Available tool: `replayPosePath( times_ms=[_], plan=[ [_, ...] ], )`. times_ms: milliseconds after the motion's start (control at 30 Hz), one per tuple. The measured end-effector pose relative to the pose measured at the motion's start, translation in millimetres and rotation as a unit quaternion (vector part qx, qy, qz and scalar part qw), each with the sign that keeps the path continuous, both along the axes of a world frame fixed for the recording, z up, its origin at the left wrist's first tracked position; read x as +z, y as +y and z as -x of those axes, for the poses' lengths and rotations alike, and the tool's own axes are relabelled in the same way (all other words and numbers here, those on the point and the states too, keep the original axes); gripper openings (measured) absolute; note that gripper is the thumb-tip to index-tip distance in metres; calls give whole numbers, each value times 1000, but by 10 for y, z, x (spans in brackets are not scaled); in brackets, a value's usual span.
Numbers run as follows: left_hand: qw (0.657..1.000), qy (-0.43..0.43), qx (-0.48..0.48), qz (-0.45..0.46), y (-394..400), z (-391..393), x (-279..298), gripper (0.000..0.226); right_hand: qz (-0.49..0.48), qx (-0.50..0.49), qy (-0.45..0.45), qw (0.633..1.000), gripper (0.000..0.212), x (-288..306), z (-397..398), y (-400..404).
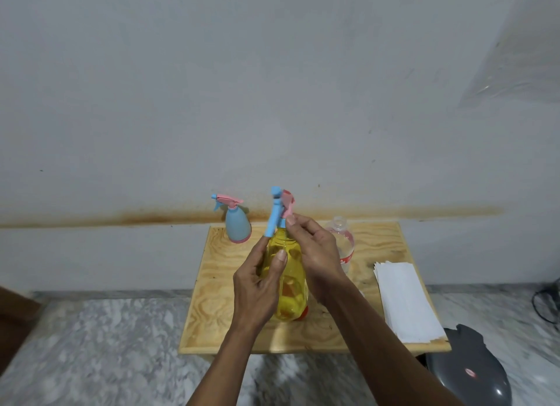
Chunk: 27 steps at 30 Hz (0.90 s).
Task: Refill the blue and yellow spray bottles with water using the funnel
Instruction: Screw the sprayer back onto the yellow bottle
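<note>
The left hand [260, 284] grips the translucent yellow plastic spray bottle [286, 279], light and probably slick; the right hand [315, 248] pinches its blue-and-pink trigger head [280, 208].

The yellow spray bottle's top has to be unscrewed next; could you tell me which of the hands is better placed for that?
The right hand: its fingers already pinch the spray head at the neck. The left hand grips the yellow bottle body, steadying it.
</note>
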State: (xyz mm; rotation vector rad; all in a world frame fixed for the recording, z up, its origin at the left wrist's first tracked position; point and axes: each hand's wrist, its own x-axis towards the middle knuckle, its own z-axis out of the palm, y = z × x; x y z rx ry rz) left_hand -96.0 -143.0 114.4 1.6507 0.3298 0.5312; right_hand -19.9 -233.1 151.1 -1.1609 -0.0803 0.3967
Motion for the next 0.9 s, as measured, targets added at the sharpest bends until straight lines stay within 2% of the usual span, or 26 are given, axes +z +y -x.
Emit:
replayPosePath(
  times_ms=[233, 367, 533, 667, 800, 900],
  plan=[
    [1000, 19, 0, 2, 57, -17, -51, 47, 9, 18, 14, 1000, 31, -56, -54, 17],
    [1000, 21, -8, -3, 95, -26, -93, 49, 20, -3, 20, 1000, 27, -58, -62, 34],
    [999, 23, -11, -21, 124, -44, -92, 50, 46, -1, -23, 999, 20, -35, -38, 64],
    [998, 31, -17, -44, 135, -56, -87, 50, 77, -23, -40, 996, 24, -31, -21, 103],
    [998, 36, -46, -17, 238, -26, -165, 49, 59, -13, -12, 998, 33, -26, -44, 78],
    [995, 39, -88, 17, 288, 4, -186, 46, 93, 13, -41, 995, 40, 42, -87, 61]
  ],
)
